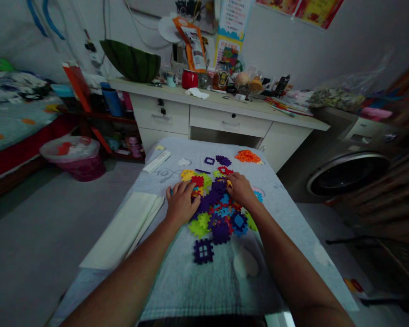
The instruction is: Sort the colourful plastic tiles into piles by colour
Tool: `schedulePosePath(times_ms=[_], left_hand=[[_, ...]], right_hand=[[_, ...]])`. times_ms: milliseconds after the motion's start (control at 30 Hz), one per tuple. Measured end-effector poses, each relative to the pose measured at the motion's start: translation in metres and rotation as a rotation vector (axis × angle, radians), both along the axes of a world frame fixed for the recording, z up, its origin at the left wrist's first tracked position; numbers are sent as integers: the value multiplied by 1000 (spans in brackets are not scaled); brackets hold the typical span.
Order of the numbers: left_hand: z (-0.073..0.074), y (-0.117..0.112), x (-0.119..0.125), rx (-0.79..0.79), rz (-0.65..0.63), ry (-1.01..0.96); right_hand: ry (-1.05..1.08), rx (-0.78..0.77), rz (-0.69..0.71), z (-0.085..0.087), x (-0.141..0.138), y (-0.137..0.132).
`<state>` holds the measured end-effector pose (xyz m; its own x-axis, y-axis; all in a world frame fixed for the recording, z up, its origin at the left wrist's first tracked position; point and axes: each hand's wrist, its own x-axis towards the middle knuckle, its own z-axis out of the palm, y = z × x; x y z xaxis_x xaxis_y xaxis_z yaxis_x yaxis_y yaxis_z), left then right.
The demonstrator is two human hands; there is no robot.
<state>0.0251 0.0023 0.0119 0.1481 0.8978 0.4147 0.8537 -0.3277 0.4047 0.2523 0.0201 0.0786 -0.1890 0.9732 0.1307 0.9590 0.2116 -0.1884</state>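
Observation:
A pile of coloured plastic interlocking tiles lies on a cloth-covered table. My left hand rests on the pile's left side, fingers curled over red and yellow tiles. At the pile's upper right edge my right hand has its fingers bent down onto the tiles. What either hand grips is hidden. A single purple tile lies apart, closer to me. Orange tiles sit in a heap at the far right of the table.
A folded white cloth and a white box lie on the table's left. Beyond stand a cluttered white desk with a half watermelon, a washing machine at right, and a bed and lined bin at left.

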Motion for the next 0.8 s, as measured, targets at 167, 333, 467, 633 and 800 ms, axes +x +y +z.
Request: schedulePosePath(times_ms=[167, 333, 467, 633, 800], left_hand=[[1, 0, -1, 29, 39, 7], [2, 1, -3, 94, -33, -53], [1, -2, -5, 80, -113, -71], [-1, -5, -7, 29, -206, 12], [-1, -5, -7, 10, -173, 38]], right_hand=[[115, -5, 218, 9, -1, -22], [89, -90, 389, -3, -16, -37], [32, -70, 159, -24, -15, -32], [-33, 16, -130, -35, -3, -28], [55, 73, 5, -31, 0, -31]])
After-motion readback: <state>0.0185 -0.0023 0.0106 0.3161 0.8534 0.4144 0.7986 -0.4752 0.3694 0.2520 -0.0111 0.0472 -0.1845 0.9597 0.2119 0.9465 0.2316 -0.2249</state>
